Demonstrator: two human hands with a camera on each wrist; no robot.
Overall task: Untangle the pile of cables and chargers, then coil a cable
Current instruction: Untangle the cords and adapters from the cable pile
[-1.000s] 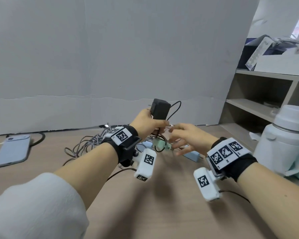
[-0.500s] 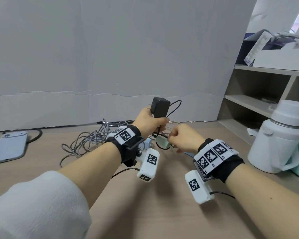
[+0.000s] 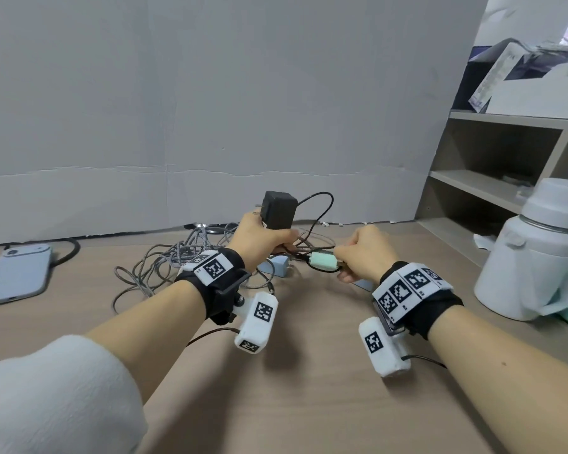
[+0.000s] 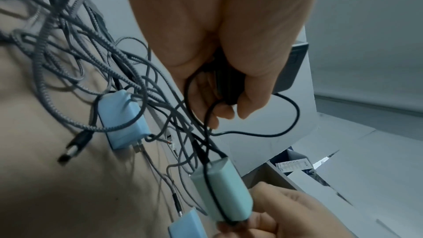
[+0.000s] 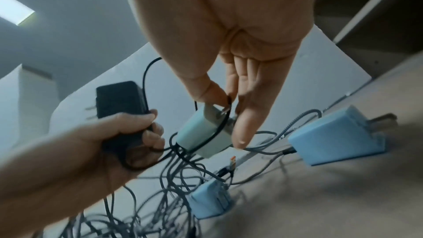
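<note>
My left hand (image 3: 264,235) grips a black power adapter (image 3: 278,213) upright above the table, its thin black cord (image 3: 322,204) looping out to the right. My right hand (image 3: 363,253) pinches the prong end of a pale green charger (image 3: 323,261), and the black cord wraps lengthwise round that charger (image 5: 203,133). Behind and below both hands lies a tangle of grey braided cables (image 3: 164,267). Two light blue chargers (image 5: 336,137) (image 5: 210,198) sit among the cables on the table.
A grey-blue phone (image 3: 17,273) lies at the far left with a black cable behind it. A white flask (image 3: 538,257) stands at the right in front of open shelves (image 3: 492,178). A grey board (image 3: 210,109) closes the back. The wooden table (image 3: 309,404) stretches toward me.
My right hand closed on the green charger and drew it rightward, away from my left hand. The left hand kept the black adapter raised.
</note>
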